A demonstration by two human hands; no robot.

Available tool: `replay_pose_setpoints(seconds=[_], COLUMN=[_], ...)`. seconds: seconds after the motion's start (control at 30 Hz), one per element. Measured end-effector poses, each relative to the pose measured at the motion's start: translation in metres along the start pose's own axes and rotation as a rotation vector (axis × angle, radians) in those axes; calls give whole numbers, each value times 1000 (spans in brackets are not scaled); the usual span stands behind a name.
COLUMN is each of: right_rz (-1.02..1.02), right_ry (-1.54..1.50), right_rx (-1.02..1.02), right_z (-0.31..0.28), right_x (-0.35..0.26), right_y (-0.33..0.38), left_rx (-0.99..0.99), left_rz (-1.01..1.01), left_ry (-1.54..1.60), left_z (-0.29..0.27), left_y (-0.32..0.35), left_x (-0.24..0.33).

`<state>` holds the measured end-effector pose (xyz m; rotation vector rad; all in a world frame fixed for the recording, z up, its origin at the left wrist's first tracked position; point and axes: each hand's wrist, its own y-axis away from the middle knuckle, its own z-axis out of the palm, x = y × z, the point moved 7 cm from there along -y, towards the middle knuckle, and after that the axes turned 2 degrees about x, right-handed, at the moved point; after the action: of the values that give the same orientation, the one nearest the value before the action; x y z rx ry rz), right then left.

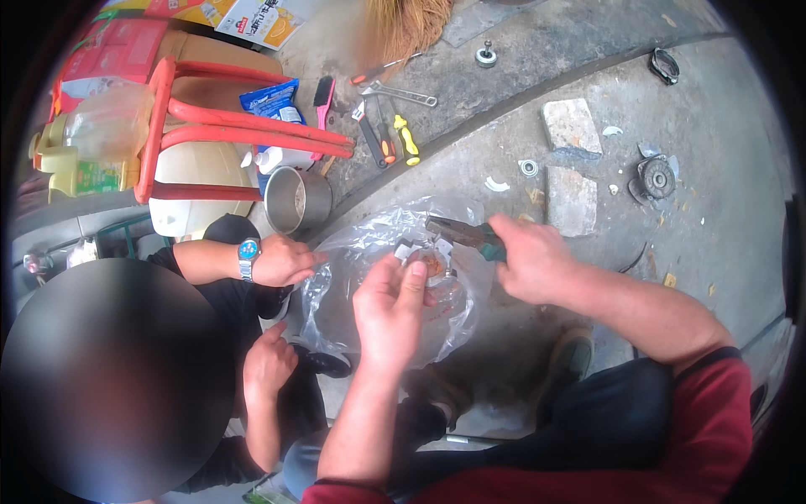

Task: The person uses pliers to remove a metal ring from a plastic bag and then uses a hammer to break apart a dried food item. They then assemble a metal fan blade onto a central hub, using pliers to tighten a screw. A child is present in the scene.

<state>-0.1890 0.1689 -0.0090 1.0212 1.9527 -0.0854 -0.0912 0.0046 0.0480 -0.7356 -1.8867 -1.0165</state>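
My right hand grips a pair of pliers with green handles, its jaws pointing left. My left hand pinches a small metal part with pale grey pieces and a copper-coloured middle. At the top of that part are the plier jaws; whether they bite on it I cannot tell. Under both hands a clear plastic bag lies spread on the ground. The fingers of my left hand partly hide the metal part.
At the left sits a co-worker, one hand near the bag. A metal pot stands beside a red stool. Screwdrivers, an adjustable wrench and a pink brush lie beyond. Two concrete blocks and a round motor part are at right.
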Motion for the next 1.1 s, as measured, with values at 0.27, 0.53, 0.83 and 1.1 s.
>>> replay_pose_setpoints(seconds=[0.27, 0.53, 0.83, 1.1], right_rz=[-74, -110, -56, 21], right_ry=[-231, -534, -1007, -637], right_rx=[-175, -327, -822, -405], right_z=[-16, -20, 0, -3], right_x=[15, 2, -14, 3], right_y=[28, 50, 65, 49], left_rx=[-158, -177, -175, -197], left_rz=[126, 457, 707, 213], left_ry=[44, -143, -266, 73], left_z=[18, 21, 15, 20], left_y=[4, 14, 16, 7], left_x=[-1, 26, 34, 10])
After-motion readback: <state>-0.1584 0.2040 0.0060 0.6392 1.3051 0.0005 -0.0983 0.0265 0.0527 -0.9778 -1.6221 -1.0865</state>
